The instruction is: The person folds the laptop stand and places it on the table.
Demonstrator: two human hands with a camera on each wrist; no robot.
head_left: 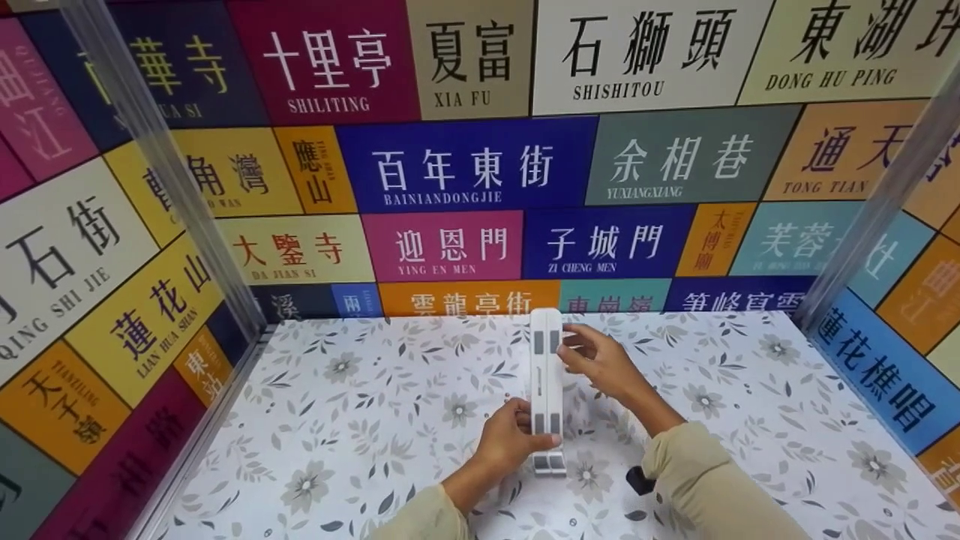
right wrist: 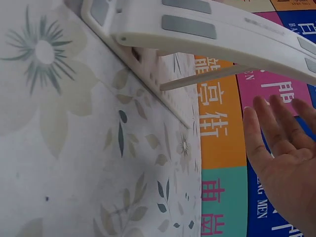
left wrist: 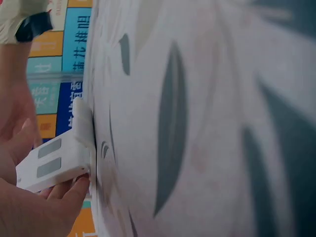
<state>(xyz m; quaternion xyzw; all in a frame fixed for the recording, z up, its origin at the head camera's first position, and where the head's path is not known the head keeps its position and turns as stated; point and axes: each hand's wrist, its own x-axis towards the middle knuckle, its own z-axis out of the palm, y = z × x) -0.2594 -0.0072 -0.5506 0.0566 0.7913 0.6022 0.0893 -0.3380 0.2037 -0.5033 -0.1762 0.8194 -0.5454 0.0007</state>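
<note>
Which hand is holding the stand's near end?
The left hand: its thumb lies across the near end of the stand, while the right hand is up by the far end.

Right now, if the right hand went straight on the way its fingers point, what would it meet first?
Most likely the raised upper part of the white laptop stand; how much gap, if any, separates it from the right hand is unclear.

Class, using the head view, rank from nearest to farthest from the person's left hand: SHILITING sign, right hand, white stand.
1. White stand: gripped by the left hand.
2. Right hand: at the stand's upper right.
3. SHILITING sign: upper left, on the back wall.
</note>
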